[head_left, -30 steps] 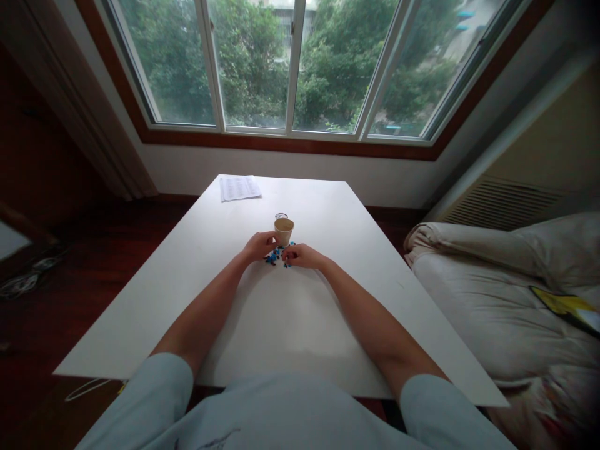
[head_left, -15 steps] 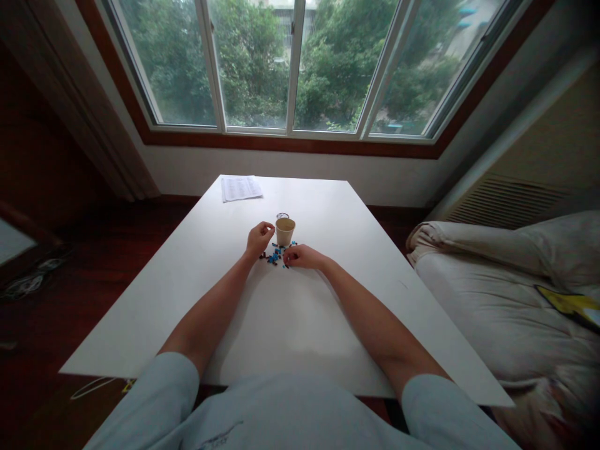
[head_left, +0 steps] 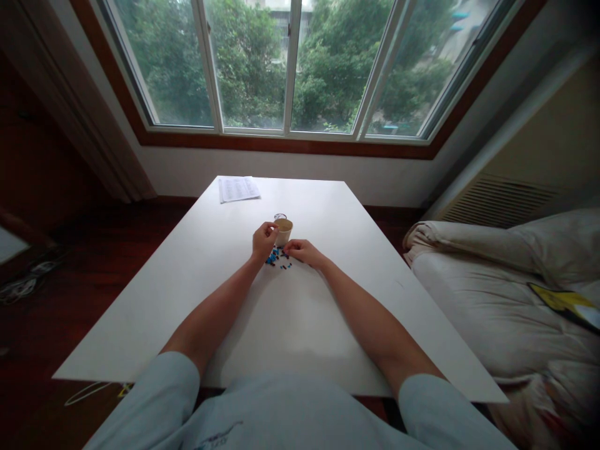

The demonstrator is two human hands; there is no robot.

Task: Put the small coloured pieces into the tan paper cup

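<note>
A small tan paper cup [head_left: 284, 229] stands upright near the middle of a white table [head_left: 197, 294]. Just in front of it lies a scatter of several tiny blue and dark pieces [head_left: 279, 259]. My left hand [head_left: 264, 240] is raised beside the cup's left rim, its fingers pinched together on something too small to make out. My right hand [head_left: 302, 251] rests on the table at the right edge of the pieces, fingertips closed in a pinch among them.
A printed sheet of paper [head_left: 239, 188] lies at the table's far left corner. A small dark ring-shaped object [head_left: 280, 216] sits behind the cup. A sofa with pale covers [head_left: 506, 281] stands to the right. Large windows fill the far wall.
My left hand has lifted from the pieces and moved up to the cup's rim. My right hand stays at the pieces, shifted slightly.
</note>
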